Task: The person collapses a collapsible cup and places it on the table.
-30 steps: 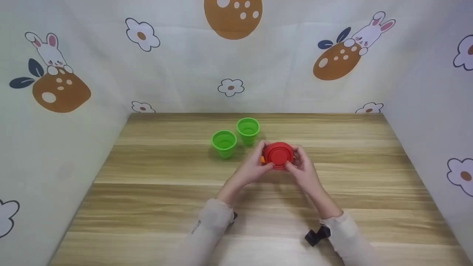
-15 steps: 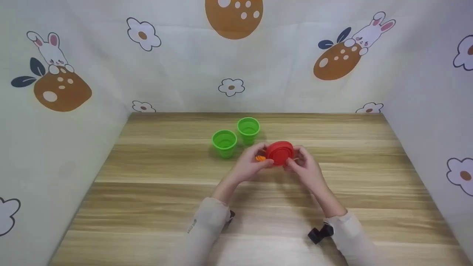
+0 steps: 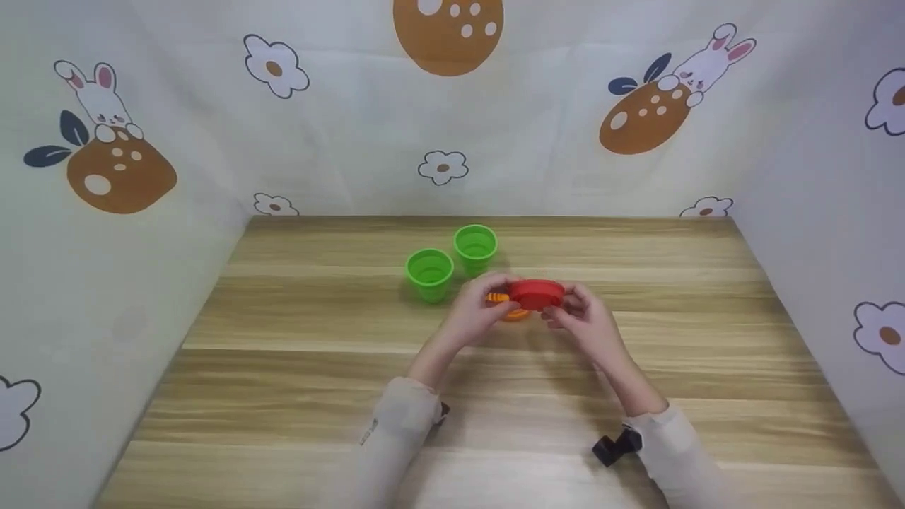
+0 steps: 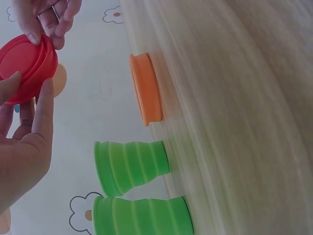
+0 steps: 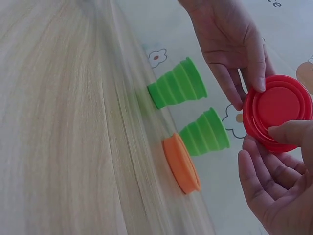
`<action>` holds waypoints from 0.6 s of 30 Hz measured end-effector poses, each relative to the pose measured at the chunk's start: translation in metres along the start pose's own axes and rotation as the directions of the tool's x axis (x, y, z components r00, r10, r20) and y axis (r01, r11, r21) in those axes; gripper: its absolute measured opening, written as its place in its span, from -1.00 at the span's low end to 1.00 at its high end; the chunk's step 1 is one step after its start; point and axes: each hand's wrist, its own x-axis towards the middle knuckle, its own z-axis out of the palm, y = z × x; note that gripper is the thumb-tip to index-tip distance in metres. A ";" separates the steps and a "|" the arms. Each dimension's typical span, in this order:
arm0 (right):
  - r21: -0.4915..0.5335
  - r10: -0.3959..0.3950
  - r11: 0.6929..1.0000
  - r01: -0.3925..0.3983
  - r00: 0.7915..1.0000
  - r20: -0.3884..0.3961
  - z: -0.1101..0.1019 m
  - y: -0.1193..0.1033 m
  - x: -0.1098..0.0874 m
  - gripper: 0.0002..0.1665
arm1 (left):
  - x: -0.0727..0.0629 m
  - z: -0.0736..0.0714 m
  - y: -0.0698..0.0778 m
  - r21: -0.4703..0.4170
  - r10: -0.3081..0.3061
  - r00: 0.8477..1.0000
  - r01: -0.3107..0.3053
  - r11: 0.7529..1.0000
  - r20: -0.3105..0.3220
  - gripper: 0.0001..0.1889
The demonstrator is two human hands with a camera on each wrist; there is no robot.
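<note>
A red collapsible cup (image 3: 536,293), folded flat into a ringed disc, is held above the table between both hands. My left hand (image 3: 475,311) pinches its left side, thumb on the near face and fingers behind. From the right, my right hand (image 3: 588,322) pinches the opposite edge; the right wrist view shows its thumb pressing the inner rings of the red cup (image 5: 279,105). Below and behind lies a flattened orange collapsible cup (image 4: 147,89) on the table, mostly covered by the left hand and red cup in the head view.
Two green collapsible cups, a nearer one (image 3: 429,276) and a farther one (image 3: 476,249), stand extended and upright, left of and behind the hands. A wooden-patterned table (image 3: 283,396) lies beneath. Fabric printed with rabbits and flowers (image 3: 353,106) encloses the back and sides.
The red cup has tilted from showing its round ringed face to showing mostly its edge in the head view. More of the orange cup shows below it. The green cups stay put.
</note>
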 end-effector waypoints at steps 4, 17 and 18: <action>-0.009 0.002 1.000 -0.001 1.000 0.029 0.000 0.000 -0.001 -0.63 | 0.000 -0.001 -0.001 0.027 0.004 1.000 -0.003 1.000 -0.029 -0.71; -0.004 0.007 1.000 -0.007 0.997 0.074 0.000 -0.001 -0.003 -0.48 | -0.001 -0.001 -0.002 0.071 0.007 0.999 -0.003 0.997 -0.051 -0.64; -0.018 0.010 1.000 -0.009 0.997 0.072 0.000 -0.001 -0.003 -0.46 | -0.001 -0.001 -0.002 0.073 0.010 0.999 -0.006 0.997 -0.053 -0.64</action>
